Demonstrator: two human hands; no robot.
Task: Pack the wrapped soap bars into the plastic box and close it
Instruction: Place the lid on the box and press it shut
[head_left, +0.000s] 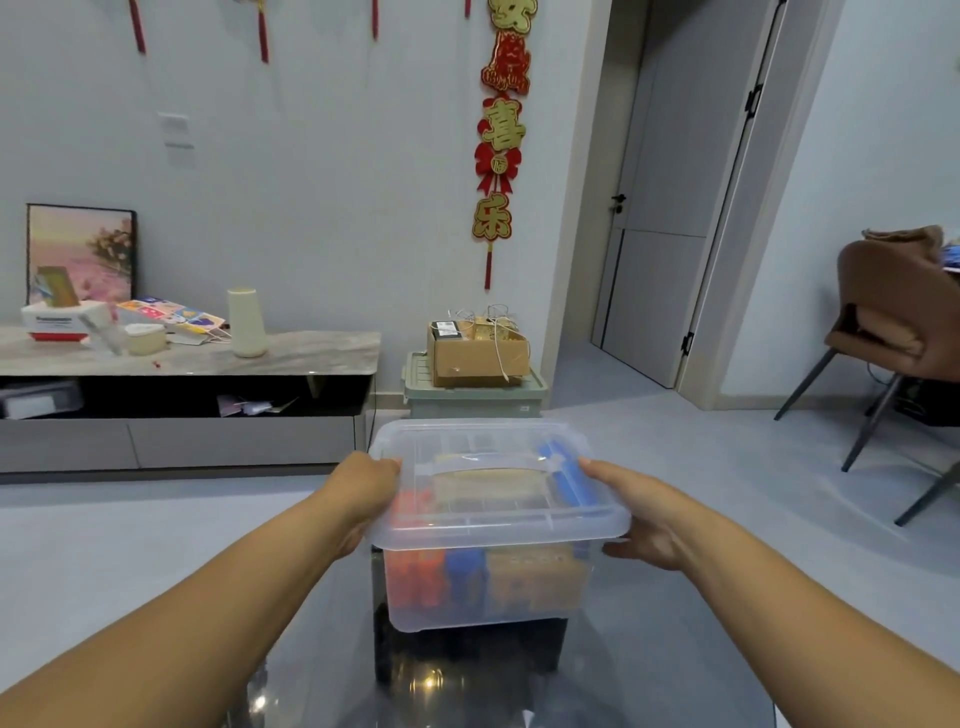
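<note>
On the glossy tabletop (322, 675), left hand (363, 499) and right hand (644, 519) grip the lid (498, 483) ends, apparently to seat it on the plastic box (488, 597).

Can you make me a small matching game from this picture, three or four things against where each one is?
Things:
1. left hand
2. right hand
3. wrapped soap bars
4. cardboard box

Places:
A. inside the clear plastic box
B. on the green bin by the wall
C. at the lid's right edge
D. at the lid's left edge

Pairs: 1-D, 2-C, 3-A, 4-B

Cardboard box (480, 353) on green bin (475, 397) — brown chair (893, 317)
</note>
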